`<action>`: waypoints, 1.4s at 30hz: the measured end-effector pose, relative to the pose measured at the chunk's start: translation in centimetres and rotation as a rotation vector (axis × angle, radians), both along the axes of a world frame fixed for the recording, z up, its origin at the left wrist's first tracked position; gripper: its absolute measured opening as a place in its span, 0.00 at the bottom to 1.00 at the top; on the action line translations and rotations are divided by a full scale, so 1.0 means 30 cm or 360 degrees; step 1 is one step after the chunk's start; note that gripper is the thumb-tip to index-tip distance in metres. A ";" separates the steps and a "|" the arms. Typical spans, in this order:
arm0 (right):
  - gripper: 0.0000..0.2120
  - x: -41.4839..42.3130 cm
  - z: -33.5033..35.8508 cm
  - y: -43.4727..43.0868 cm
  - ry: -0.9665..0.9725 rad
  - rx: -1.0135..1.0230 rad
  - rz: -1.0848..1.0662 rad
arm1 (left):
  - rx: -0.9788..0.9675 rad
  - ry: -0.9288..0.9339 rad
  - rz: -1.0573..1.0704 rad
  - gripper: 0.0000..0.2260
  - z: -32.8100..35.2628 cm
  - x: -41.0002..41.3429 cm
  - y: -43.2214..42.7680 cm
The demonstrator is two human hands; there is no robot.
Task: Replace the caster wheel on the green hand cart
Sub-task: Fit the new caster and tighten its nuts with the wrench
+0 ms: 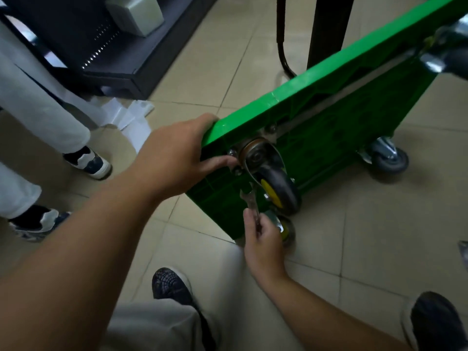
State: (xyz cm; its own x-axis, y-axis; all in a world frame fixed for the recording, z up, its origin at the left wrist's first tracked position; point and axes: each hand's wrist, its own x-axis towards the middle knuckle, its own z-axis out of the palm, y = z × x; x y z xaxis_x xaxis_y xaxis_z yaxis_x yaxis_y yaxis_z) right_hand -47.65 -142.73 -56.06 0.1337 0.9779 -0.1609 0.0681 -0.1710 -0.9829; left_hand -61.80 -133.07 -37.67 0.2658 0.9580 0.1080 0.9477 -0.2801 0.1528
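Green cart [329, 117] is tipped up on its edge on the tiled floor [354, 236]. Left hand [174, 158] grips its corner right beside the caster wheel [276, 188]; right hand [263, 239] pinches a wrench [249, 198] just below it.

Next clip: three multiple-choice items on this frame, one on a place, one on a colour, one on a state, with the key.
1. Where is the silver open-end wrench?
A. in the right hand
B. on the floor
C. on a shelf
2. What colour is the hub of the black caster wheel beside the wrench?
A. red
B. yellow
C. white
3. How does the green plastic cart deck stand?
A. flat on its wheels
B. tipped up
C. hung from a hook

Key: 1 A, the fingers pinch its shaft; 2 B, a yellow disc shows at the centre; 3 B, the underside faces the camera while the left hand grips its corner.
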 end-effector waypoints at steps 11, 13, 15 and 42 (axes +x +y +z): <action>0.22 -0.079 -0.024 0.128 -0.0149 0.0133 -0.0021 | 0.0010 -0.0032 -0.0016 0.30 -0.006 -0.011 -0.002; 0.26 -0.091 -0.031 0.133 -0.0180 0.0139 -0.0036 | 0.0009 -0.0049 -0.0022 0.29 -0.007 -0.012 -0.003; 0.27 -0.096 -0.043 0.128 -0.0141 0.0125 -0.0031 | -0.0007 -0.0063 -0.0023 0.30 -0.007 -0.012 -0.003; 0.19 -0.217 -0.048 0.112 0.0322 -0.0046 -0.0063 | -0.0089 -0.0171 -0.0024 0.36 -0.006 -0.011 -0.015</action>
